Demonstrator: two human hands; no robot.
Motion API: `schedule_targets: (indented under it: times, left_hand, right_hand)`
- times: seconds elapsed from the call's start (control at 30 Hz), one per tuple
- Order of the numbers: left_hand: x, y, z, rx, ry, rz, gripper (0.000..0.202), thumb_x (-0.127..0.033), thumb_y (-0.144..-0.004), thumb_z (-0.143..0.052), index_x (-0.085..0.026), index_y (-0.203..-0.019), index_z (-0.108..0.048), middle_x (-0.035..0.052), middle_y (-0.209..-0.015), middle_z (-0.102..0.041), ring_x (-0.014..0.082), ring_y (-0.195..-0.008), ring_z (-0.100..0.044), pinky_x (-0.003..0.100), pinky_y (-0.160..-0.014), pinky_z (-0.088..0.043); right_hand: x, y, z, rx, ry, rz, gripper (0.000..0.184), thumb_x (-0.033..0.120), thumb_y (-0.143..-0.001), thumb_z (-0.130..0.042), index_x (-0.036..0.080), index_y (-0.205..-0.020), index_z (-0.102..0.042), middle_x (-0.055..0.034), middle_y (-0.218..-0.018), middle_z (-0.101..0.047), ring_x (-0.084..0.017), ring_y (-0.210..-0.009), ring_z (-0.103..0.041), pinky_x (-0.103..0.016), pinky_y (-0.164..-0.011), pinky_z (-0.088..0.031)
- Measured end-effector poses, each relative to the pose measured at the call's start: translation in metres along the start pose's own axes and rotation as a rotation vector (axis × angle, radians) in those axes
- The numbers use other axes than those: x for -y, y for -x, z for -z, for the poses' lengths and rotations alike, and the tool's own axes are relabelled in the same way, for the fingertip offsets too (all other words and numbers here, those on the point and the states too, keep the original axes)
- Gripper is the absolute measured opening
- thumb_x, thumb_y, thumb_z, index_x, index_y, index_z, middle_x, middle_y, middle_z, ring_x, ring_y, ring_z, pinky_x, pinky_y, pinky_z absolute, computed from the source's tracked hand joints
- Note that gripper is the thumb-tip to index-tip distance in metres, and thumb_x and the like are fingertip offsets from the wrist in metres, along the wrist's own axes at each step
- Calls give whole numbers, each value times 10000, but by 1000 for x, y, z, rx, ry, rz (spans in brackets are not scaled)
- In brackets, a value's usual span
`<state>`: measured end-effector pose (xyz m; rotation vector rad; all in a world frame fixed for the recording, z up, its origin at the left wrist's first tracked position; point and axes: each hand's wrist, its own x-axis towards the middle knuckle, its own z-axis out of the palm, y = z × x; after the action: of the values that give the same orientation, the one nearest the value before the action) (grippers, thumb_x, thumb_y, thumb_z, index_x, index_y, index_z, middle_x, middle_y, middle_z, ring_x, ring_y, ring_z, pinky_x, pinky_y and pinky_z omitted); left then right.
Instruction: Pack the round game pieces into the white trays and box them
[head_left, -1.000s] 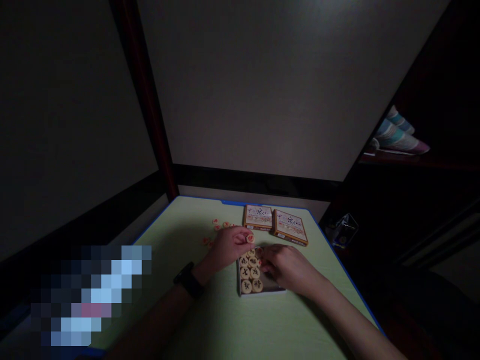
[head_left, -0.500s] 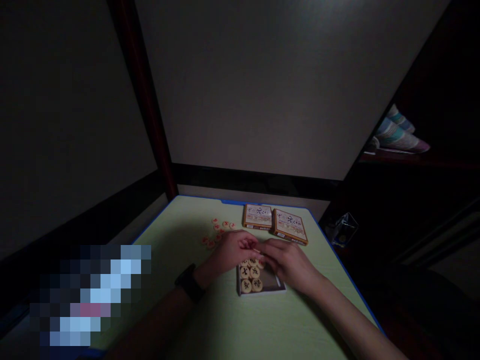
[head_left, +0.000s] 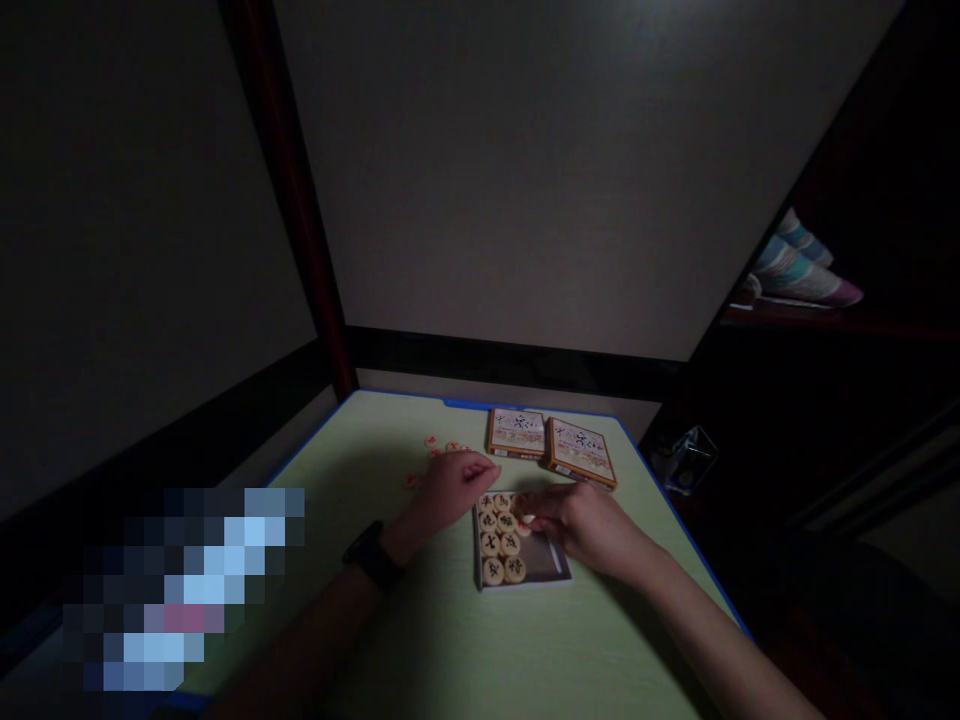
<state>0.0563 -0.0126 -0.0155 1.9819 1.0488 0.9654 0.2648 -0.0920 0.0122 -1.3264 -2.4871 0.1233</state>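
A shallow grey box (head_left: pixel 556 572) lies on the green table (head_left: pixel 450 640) and holds several round wooden game pieces (head_left: pixel 501 545) with dark marks. My right hand (head_left: pixel 589 525) rests over the box's right half, its fingers pinched on a red-marked piece (head_left: pixel 523 527) among the others. My left hand (head_left: pixel 450 488), a dark watch (head_left: pixel 373 557) on its wrist, hovers just left of the box's far corner with fingers curled; what they hold is hidden. Loose red-marked pieces (head_left: pixel 433 446) lie on the table beyond that hand.
Two flat printed boxes (head_left: pixel 551 445) lie side by side at the table's far edge. A clear glass container (head_left: pixel 686 462) stands off the table to the right. A dark red post (head_left: pixel 300 220) rises at the far left corner. The room is dim.
My hands met above the box half a second ago. Since then my left hand has drawn back to the left and my right hand has come down onto the pieces in the box.
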Motion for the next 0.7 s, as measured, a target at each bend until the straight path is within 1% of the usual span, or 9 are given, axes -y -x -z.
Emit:
schedule_targets:
  times: [0.1, 0.2, 0.27, 0.37, 0.47, 0.7]
  left_hand:
    - [1, -2, 5, -90, -189, 14, 311, -308, -823, -544, -177, -541, -536, -20, -520, -561, 113, -546, -517, 230, -552, -331]
    - [2, -2, 6, -102, -266, 30, 350, -315, -822, -532, -186, -514, -428, -46, -478, -453, 98, -511, -441, 236, -542, -274]
    - [3, -2, 4, -86, -279, 34, 345, -315, -819, -524, -190, -520, -405, -50, -482, -434, 96, -503, -417, 240, -540, -257]
    - [4, -1, 2, -56, -277, 29, 329, -317, -819, -511, -193, -533, -407, -43, -500, -451, 100, -509, -416, 243, -542, -250]
    - [7, -1, 2, -43, -274, 30, 324, -326, -821, -507, -194, -540, -412, -38, -508, -464, 104, -512, -427, 245, -545, -249]
    - [11, -2, 2, -28, -261, 43, 328, -341, -814, -500, -198, -534, -408, -44, -493, -432, 105, -500, -406, 248, -539, -245]
  right_hand:
    - [3, -2, -1, 63, -11, -31, 164, 135, -862, -597, 211, -883, -741, -38, -832, -749, -175, -765, -679, -247, -668, -439]
    - [6, -3, -1, 93, -4, -98, 168, 114, -830, -606, 212, -878, -733, -26, -805, -749, -172, -716, -672, -247, -624, -402]
    - [7, -3, 0, 96, -14, -126, 193, 118, -814, -616, 222, -926, -734, -25, -825, -756, -177, -716, -676, -249, -614, -386]
    - [8, -3, 0, 107, -34, -139, 227, 131, -794, -633, 236, -971, -730, -20, -826, -756, -183, -723, -679, -251, -603, -370]
    - [8, -3, 0, 123, -34, -141, 227, 122, -798, -617, 236, -962, -724, -15, -792, -744, -178, -708, -672, -248, -592, -354]
    - [6, -3, -3, 111, -8, -120, 220, 113, -807, -612, 230, -962, -715, -24, -842, -746, -174, -731, -671, -255, -609, -347]
